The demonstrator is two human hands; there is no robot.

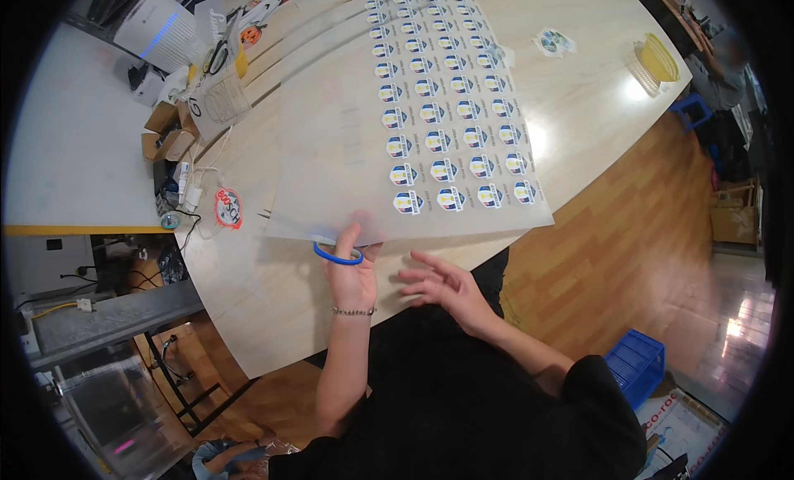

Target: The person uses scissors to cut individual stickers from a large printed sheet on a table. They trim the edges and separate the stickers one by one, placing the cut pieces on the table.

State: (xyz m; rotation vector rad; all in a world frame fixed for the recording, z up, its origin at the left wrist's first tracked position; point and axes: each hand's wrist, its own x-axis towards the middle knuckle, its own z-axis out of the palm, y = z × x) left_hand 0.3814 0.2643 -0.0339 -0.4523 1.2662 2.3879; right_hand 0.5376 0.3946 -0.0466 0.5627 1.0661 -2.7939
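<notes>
A large translucent film sheet (322, 170) printed with rows of small badge designs lies over the table, its near edge raised by my left hand (353, 275). That hand grips the edge and also has blue-handled scissors (338, 257) in it, their handle loop showing at the thumb; the blades are mostly hidden beneath the film. Just right of it, below the film's near edge, my right hand (450, 291) is held with fingers apart and nothing in it.
On the pale table (279, 312) are a yellow basket (659, 58), small printed pieces (555, 41), a red-edged sticker (228, 208), a cardboard box (170, 133) and black-handled scissors (217, 55). A blue crate (636, 365) stands on the floor. Other people are at the far right and bottom left.
</notes>
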